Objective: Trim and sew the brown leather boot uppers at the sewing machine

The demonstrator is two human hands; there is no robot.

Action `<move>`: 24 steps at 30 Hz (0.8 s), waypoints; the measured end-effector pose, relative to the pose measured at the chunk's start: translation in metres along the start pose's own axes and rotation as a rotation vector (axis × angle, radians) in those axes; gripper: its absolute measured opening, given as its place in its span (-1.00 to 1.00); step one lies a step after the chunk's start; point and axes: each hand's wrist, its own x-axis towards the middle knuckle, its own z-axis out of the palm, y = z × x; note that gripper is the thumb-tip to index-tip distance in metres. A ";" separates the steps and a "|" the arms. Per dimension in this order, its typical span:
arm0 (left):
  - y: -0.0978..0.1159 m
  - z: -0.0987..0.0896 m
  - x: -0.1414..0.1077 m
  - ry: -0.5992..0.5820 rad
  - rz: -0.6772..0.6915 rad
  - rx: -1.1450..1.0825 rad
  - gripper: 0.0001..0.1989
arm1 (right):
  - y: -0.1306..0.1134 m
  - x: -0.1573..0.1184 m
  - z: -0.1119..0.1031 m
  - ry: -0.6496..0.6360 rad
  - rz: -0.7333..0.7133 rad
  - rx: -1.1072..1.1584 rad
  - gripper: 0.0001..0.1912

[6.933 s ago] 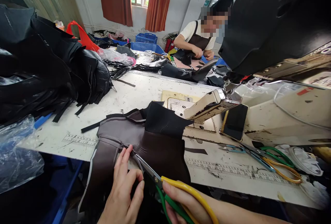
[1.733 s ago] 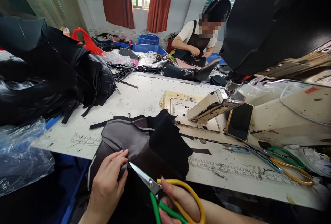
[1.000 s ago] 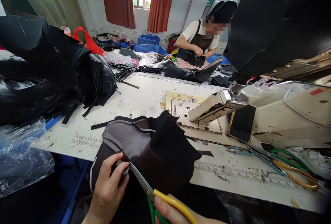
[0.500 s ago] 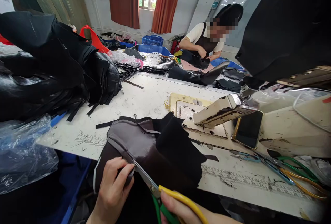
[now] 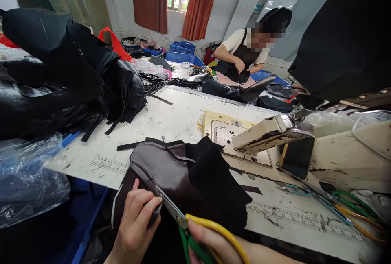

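Note:
A dark brown leather piece [image 5: 166, 162] with a black backing flap [image 5: 215, 182] lies over the front edge of the worktable. My left hand [image 5: 136, 215] is closed on the leather near its lower left edge, with a bit of the material pinched between thumb and fingers. In my right hand [image 5: 201, 237] is a pair of scissors [image 5: 179, 218] with one yellow and one green handle. The blades point up and left onto the leather, their tips just beside my left fingers. How far the blades are apart I cannot make out.
A sewing machine [image 5: 265, 134] stands at the right, a phone [image 5: 297, 158] leaning by it. Other scissors [image 5: 339, 205] lie at the table's right. Stacked black leather pieces [image 5: 122, 89] fill the left, above a plastic bag [image 5: 33, 186]. Across the table a co-worker [image 5: 244, 52] handles dark material.
The whole view has shifted slightly. My left index finger now sticks up a little on the leather. Both hands keep their hold, with the scissors still at the leather.

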 end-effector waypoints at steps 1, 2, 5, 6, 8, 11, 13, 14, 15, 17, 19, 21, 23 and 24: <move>0.000 -0.001 0.000 -0.004 -0.003 -0.005 -0.67 | 0.001 0.002 0.001 0.002 -0.008 0.012 -0.19; -0.001 -0.002 0.000 -0.011 -0.004 -0.008 -0.67 | 0.001 0.004 0.002 0.000 -0.012 0.020 -0.18; -0.001 -0.004 0.000 -0.025 -0.004 -0.021 -0.66 | 0.000 0.008 0.004 -0.016 -0.004 0.033 -0.18; -0.001 -0.004 0.000 -0.021 -0.007 -0.024 -0.66 | -0.002 0.009 0.005 -0.020 0.008 0.035 -0.17; -0.001 -0.004 0.000 -0.011 -0.013 -0.032 -0.69 | -0.007 0.011 0.008 -0.014 0.033 0.031 -0.16; -0.001 -0.005 0.001 -0.007 -0.018 -0.047 -0.72 | -0.015 0.014 0.014 -0.001 0.031 0.055 -0.13; -0.002 -0.008 0.001 -0.017 -0.021 -0.062 -0.72 | -0.018 0.017 0.018 -0.019 0.011 0.106 -0.15; -0.003 -0.010 0.001 -0.024 -0.022 -0.071 -0.72 | -0.019 0.019 0.020 -0.038 0.006 0.144 -0.16; -0.003 -0.012 0.001 -0.034 -0.020 -0.081 -0.72 | -0.020 0.020 0.021 -0.057 0.006 0.186 -0.17; -0.006 -0.015 0.000 -0.062 -0.012 -0.102 -0.71 | -0.020 0.023 0.022 -0.093 0.016 0.279 -0.18; -0.008 -0.016 -0.001 -0.083 -0.006 -0.120 -0.70 | -0.020 0.028 0.022 -0.115 0.045 0.370 -0.18; -0.010 -0.017 -0.001 -0.093 -0.007 -0.129 -0.69 | -0.020 0.033 0.023 -0.127 0.078 0.441 -0.17; -0.011 -0.019 0.000 -0.100 -0.004 -0.129 -0.69 | -0.019 0.039 0.023 -0.132 0.097 0.488 -0.17; -0.010 -0.021 0.001 -0.108 -0.002 -0.125 -0.69 | -0.018 0.042 0.024 -0.130 0.095 0.498 -0.17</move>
